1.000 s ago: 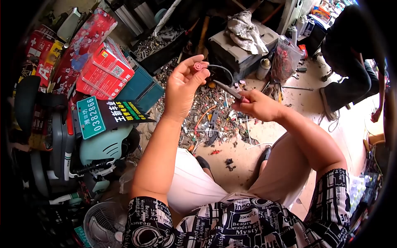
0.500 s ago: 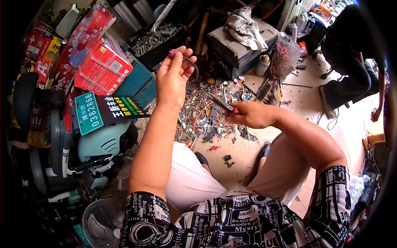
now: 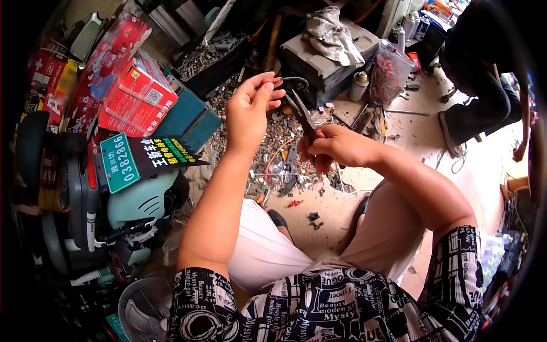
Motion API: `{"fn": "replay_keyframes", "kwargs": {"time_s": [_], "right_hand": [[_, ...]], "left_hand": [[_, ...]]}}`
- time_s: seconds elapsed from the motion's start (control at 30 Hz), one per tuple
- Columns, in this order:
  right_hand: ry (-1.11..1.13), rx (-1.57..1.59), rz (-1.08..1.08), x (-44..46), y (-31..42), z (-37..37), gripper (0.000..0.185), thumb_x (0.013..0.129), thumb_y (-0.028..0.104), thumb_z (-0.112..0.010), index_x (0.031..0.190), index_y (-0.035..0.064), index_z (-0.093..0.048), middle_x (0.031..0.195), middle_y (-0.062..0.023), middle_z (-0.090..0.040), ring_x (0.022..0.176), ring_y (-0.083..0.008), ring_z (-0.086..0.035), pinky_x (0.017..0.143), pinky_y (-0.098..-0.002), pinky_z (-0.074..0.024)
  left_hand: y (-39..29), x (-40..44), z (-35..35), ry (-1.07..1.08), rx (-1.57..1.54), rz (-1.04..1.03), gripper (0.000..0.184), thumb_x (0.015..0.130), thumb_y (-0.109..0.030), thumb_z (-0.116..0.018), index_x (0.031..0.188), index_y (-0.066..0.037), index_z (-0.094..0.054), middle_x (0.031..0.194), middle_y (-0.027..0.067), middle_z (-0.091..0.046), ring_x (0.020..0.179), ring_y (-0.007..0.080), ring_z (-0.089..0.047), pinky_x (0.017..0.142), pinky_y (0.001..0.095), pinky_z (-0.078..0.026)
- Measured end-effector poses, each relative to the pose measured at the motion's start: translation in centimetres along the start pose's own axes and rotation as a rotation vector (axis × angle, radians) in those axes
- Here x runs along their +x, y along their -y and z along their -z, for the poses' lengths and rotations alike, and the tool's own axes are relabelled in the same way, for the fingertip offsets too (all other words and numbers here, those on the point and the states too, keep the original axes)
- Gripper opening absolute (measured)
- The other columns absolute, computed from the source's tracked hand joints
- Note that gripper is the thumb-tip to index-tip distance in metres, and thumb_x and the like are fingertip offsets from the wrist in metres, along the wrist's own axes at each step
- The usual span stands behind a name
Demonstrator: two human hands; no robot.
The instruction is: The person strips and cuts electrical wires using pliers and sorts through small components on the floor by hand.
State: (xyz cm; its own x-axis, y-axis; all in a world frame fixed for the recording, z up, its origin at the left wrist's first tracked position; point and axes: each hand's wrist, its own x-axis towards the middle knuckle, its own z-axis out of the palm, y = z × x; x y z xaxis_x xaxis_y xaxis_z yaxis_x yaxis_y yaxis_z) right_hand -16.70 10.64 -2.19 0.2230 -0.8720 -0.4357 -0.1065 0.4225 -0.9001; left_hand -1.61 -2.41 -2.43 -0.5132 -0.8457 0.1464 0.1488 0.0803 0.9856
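Note:
Between the thumb and fingertips of my left hand (image 3: 250, 114) is a small reddish piece (image 3: 277, 81), mostly covered by the fingers. A dark, curved cable (image 3: 299, 80) extends from it to the right. My right hand (image 3: 337, 147) is wrapped round the red handles of pliers (image 3: 303, 115). The jaws are parted and point up and left, just below the cable and close to my left fingertips. Whether the jaws touch the cable cannot be told.
Scrap and small parts (image 3: 279, 134) litter the floor ahead. A grey box (image 3: 319, 62) bears a rag (image 3: 336, 37); a spray can (image 3: 359, 86) stands beside it. Red cartons (image 3: 137, 97) and a scooter (image 3: 142, 196) are left. Another person's leg (image 3: 478, 117) is at right.
My left hand went left and up, then came back right, turning the reddish piece. My right hand rotated the pliers more upright; their jaws are now parted near the cable.

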Motion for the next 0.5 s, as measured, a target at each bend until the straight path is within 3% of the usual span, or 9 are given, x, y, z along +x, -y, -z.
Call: {"fn": "replay_keyframes", "kwargs": {"time_s": [0.1, 0.13, 0.43, 0.5], "right_hand": [[0.005, 0.079, 0.002, 0.9, -1.2, 0.5, 0.023, 0.089, 0.017, -0.047, 0.100, 0.0001, -0.059, 0.082, -0.0063, -0.063, 0.065, -0.0164, -0.065, 0.058, -0.0290, -0.0515], [-0.022, 0.103, -0.025, 0.8, -1.0, 0.5, 0.024, 0.090, 0.018, -0.048, 0.102, 0.0010, -0.059, 0.085, -0.0063, -0.064, 0.067, -0.0162, -0.066, 0.059, -0.0285, -0.0518], [-0.057, 0.316, -0.015, 1.7, -1.8, 1.1, 0.030, 0.091, 0.021, -0.048, 0.113, 0.0031, -0.055, 0.096, -0.0064, -0.065, 0.073, -0.0172, -0.068, 0.061, -0.0274, -0.0514], [-0.057, 0.328, -0.009, 1.7, -1.8, 1.2, 0.031, 0.091, 0.021, -0.048, 0.116, 0.0031, -0.055, 0.097, -0.0066, -0.065, 0.074, -0.0175, -0.069, 0.061, -0.0276, -0.0515]], "left_hand": [[0.2, -0.7, -1.0, -0.001, 0.243, -0.179, 0.024, 0.095, -0.010, -0.055, 0.115, 0.001, -0.061, 0.107, 0.0080, -0.066, 0.086, 0.0098, -0.062, 0.076, 0.0222, -0.050], [0.1, -0.9, -1.5, -0.011, 0.189, -0.214, 0.022, 0.093, -0.008, -0.058, 0.112, 0.001, -0.062, 0.103, 0.0061, -0.066, 0.085, 0.0083, -0.061, 0.076, 0.0217, -0.049], [0.6, -1.4, -2.1, 0.061, 0.213, -0.268, 0.017, 0.087, 0.002, -0.063, 0.104, 0.001, -0.063, 0.098, 0.0058, -0.066, 0.089, 0.0099, -0.062, 0.081, 0.0225, -0.050], [0.4, -1.5, -2.4, 0.054, 0.269, -0.349, 0.013, 0.083, 0.003, -0.064, 0.096, 0.000, -0.066, 0.093, 0.0055, -0.065, 0.081, 0.0116, -0.064, 0.071, 0.0240, -0.051]]}}
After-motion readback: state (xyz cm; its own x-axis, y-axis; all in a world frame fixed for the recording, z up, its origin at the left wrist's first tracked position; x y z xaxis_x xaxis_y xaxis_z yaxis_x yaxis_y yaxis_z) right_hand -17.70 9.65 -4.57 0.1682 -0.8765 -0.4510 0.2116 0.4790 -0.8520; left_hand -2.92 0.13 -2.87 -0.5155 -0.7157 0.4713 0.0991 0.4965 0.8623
